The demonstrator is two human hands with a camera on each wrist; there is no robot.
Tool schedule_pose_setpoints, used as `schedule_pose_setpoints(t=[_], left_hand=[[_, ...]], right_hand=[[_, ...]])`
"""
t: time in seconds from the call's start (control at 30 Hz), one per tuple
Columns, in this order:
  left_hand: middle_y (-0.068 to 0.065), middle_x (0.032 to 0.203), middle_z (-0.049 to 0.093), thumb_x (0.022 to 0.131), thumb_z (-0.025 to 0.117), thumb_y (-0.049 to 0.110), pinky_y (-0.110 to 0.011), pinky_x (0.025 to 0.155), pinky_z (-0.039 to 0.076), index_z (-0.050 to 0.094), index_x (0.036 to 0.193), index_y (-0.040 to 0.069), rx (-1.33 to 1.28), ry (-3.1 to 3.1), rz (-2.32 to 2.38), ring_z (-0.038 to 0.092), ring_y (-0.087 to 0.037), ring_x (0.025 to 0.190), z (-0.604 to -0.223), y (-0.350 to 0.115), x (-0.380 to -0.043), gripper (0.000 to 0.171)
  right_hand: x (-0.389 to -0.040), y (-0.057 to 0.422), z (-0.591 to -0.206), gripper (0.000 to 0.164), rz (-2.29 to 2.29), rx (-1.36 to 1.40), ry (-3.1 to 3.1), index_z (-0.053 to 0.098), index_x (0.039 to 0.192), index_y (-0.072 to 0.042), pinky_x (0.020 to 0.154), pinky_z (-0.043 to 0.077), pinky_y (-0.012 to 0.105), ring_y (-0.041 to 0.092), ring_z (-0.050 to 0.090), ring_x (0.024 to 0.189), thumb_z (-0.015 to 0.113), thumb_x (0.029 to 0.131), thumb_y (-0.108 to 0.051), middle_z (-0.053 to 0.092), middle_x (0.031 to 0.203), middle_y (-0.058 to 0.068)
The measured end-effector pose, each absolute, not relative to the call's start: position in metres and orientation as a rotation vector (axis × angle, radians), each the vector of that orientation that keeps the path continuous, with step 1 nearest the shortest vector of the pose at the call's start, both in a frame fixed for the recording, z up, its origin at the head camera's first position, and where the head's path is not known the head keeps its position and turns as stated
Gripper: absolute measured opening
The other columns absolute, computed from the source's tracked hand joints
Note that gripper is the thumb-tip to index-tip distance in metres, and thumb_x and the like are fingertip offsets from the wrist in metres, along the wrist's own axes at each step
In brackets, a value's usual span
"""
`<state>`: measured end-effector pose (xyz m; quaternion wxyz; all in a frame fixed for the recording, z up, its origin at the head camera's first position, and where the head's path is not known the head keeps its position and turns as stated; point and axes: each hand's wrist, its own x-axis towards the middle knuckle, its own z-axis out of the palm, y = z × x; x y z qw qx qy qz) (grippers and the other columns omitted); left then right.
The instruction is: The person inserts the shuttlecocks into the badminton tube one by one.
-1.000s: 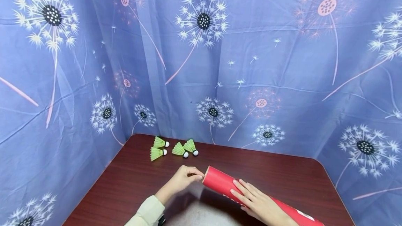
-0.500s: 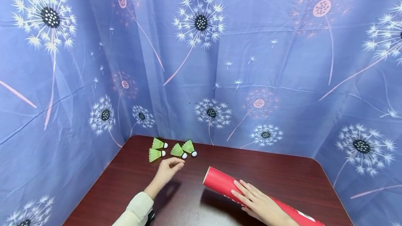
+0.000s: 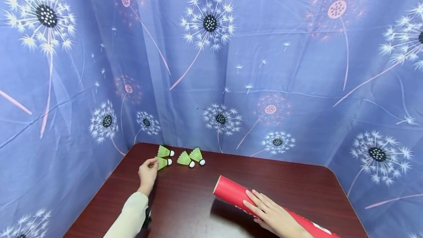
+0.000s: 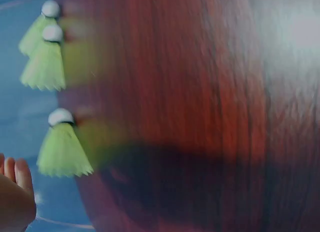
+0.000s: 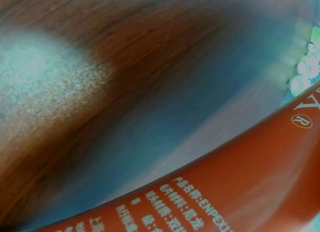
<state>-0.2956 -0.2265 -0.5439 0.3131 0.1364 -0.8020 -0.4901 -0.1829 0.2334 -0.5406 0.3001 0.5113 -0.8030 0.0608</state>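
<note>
Several yellow-green shuttlecocks with white caps lie at the table's back left. My left hand (image 3: pixel 148 173) reaches to the nearer left shuttlecock (image 3: pixel 163 163), its fingertips at the skirt end. In the left wrist view, the fingers (image 4: pixel 22 174) appear beside the skirt of a shuttlecock (image 4: pixel 64 152), not round it. A long red shuttlecock tube (image 3: pixel 231 190) slants across the right front, its rimmed end facing left and raised over its shadow. My right hand (image 3: pixel 277 216) holds it from above, fingers laid over its top. Printed lettering shows on the tube (image 5: pixel 260 162) in the right wrist view.
The dark red-brown wooden table (image 3: pixel 185 201) has rounded back corners. A blue curtain (image 3: pixel 251 65) with dandelion prints hangs behind it and along both sides. Beyond the left pair, two other shuttlecocks (image 3: pixel 185 159) lie close together to the right.
My left hand has left the tube's mouth and moved left and away to the left pair of shuttlecocks. The right hand and the tube have stayed in place.
</note>
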Motion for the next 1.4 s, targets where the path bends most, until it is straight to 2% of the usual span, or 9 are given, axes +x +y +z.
schedule_pose_setpoints(t=[0.13, 0.23, 0.37, 0.5, 0.7, 0.97, 1.13, 1.27, 1.4], left_hand=[[-0.019, 0.086, 0.071, 0.083, 0.067, 0.000, -0.016, 0.066, 0.043, 0.071, 0.095, -0.006, 0.426, -2.137, -1.264, 0.066, -0.016, 0.071, -0.548, -0.235, -0.303, 0.015], [-0.020, 0.088, 0.071, 0.084, 0.067, 0.001, -0.019, 0.067, 0.046, 0.070, 0.097, -0.007, 0.462, -2.163, -1.265, 0.066, -0.016, 0.072, -0.551, -0.239, -0.306, 0.016], [-0.021, 0.091, 0.071, 0.085, 0.067, 0.003, -0.031, 0.075, 0.049, 0.069, 0.100, -0.007, 0.491, -2.210, -1.269, 0.066, -0.020, 0.075, -0.554, -0.242, -0.310, 0.018], [-0.022, 0.094, 0.070, 0.087, 0.065, 0.004, -0.043, 0.085, 0.047, 0.067, 0.105, -0.008, 0.482, -2.279, -1.287, 0.067, -0.032, 0.085, -0.557, -0.241, -0.311, 0.023], [-0.025, 0.095, 0.069, 0.085, 0.066, 0.006, -0.047, 0.092, 0.043, 0.065, 0.106, -0.010, 0.535, -2.279, -1.323, 0.063, -0.041, 0.094, -0.559, -0.236, -0.311, 0.026], [-0.025, 0.090, 0.069, 0.083, 0.068, 0.004, -0.049, 0.089, 0.044, 0.067, 0.098, -0.010, 0.568, -2.256, -1.309, 0.061, -0.044, 0.093, -0.567, -0.233, -0.314, 0.020], [-0.022, 0.081, 0.069, 0.081, 0.069, 0.002, -0.048, 0.082, 0.044, 0.069, 0.089, -0.008, 0.554, -2.225, -1.256, 0.061, -0.043, 0.085, -0.567, -0.229, -0.312, 0.013], [-0.020, 0.080, 0.069, 0.082, 0.069, 0.003, -0.046, 0.080, 0.044, 0.070, 0.087, -0.007, 0.546, -2.231, -1.238, 0.061, -0.040, 0.081, -0.565, -0.230, -0.308, 0.011], [-0.021, 0.081, 0.069, 0.083, 0.070, 0.003, -0.047, 0.081, 0.043, 0.070, 0.088, -0.006, 0.529, -2.234, -1.234, 0.060, -0.039, 0.081, -0.562, -0.233, -0.302, 0.011]], right_hand=[[-0.183, 0.234, -0.540, 0.054, 0.171, 1.354, -2.130, 0.049, 0.140, -0.008, 0.116, 0.014, 0.028, 0.033, 0.043, 0.129, 0.030, 0.104, -0.043, 0.045, 0.143, 0.019], [-0.183, 0.234, -0.540, 0.053, 0.169, 1.358, -2.126, 0.049, 0.139, -0.007, 0.116, 0.014, 0.028, 0.034, 0.043, 0.128, 0.030, 0.104, -0.043, 0.046, 0.142, 0.019], [-0.183, 0.232, -0.539, 0.053, 0.159, 1.359, -2.131, 0.049, 0.140, -0.008, 0.116, 0.013, 0.028, 0.034, 0.043, 0.127, 0.030, 0.104, -0.043, 0.045, 0.143, 0.019], [-0.183, 0.232, -0.539, 0.053, 0.166, 1.363, -2.127, 0.049, 0.140, -0.008, 0.116, 0.013, 0.028, 0.034, 0.043, 0.128, 0.030, 0.104, -0.042, 0.045, 0.143, 0.019], [-0.185, 0.233, -0.536, 0.052, 0.157, 1.372, -2.128, 0.048, 0.140, -0.008, 0.116, 0.015, 0.030, 0.034, 0.044, 0.128, 0.030, 0.105, -0.041, 0.043, 0.145, 0.019], [-0.185, 0.235, -0.532, 0.053, 0.139, 1.369, -2.198, 0.046, 0.143, -0.011, 0.116, 0.015, 0.029, 0.033, 0.044, 0.130, 0.038, 0.102, -0.044, 0.040, 0.148, 0.016], [-0.185, 0.235, -0.533, 0.053, 0.122, 1.360, -2.214, 0.045, 0.144, -0.013, 0.116, 0.014, 0.028, 0.033, 0.043, 0.131, 0.035, 0.103, -0.045, 0.039, 0.149, 0.015], [-0.186, 0.235, -0.535, 0.053, 0.130, 1.379, -2.196, 0.046, 0.143, -0.011, 0.116, 0.014, 0.029, 0.034, 0.043, 0.130, 0.035, 0.103, -0.044, 0.041, 0.147, 0.017], [-0.186, 0.235, -0.535, 0.054, 0.137, 1.388, -2.205, 0.045, 0.143, -0.010, 0.116, 0.015, 0.029, 0.033, 0.041, 0.132, 0.044, 0.101, -0.043, 0.040, 0.148, 0.017]])
